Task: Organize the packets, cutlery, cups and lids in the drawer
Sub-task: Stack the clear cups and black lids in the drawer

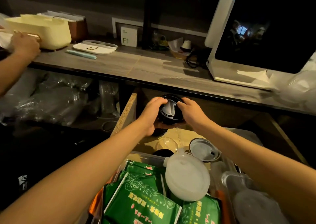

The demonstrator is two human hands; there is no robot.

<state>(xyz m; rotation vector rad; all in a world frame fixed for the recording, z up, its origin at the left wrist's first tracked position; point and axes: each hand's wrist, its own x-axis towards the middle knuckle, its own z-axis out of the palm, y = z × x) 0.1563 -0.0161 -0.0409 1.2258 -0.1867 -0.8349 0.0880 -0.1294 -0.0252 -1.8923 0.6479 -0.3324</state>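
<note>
Over the back of the open drawer [127, 111] I hold a stack of black lids [169, 109]. My left hand [152, 114] grips its left side and underside. My right hand [189, 111] curls over its right edge, fingertips on the top lid. Below, in the drawer, lie green packets [142, 201], a white round lid [187, 177], a grey-and-black lid [203, 149] and a clear plastic lid [166, 143]. Another black lid [163, 152] peeks out behind the packets.
A grey wooden counter [145, 66] runs above the drawer. On it are a cream container [42, 30], a white tray [94, 47], a white box [129, 35] and a large white-framed machine [263, 35]. Another person's hand [25, 44] rests by the container. Bagged clear cups [51, 100] fill the left shelf.
</note>
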